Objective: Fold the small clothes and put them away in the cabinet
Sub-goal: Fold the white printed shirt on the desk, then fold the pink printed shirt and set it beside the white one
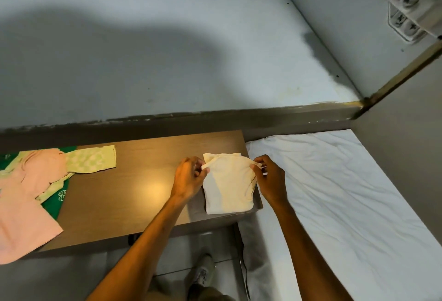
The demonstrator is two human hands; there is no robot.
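1. The cream garment lies folded at the counter's right end, beside the bed.
2. The left hand pinches its left upper corner.
3. The right hand seemingly pinches its right corner.
4. Pink and green clothes lie heaped at the left.

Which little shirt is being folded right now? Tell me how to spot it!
Find the brown wooden table beside the white bed. At the table's right end, next to the bed, lies a small cream shirt, with the left hand and right hand pinching its two sides. It is plain and pale, unlike the pink, yellow-green checked and dark green clothes piled at the left end.
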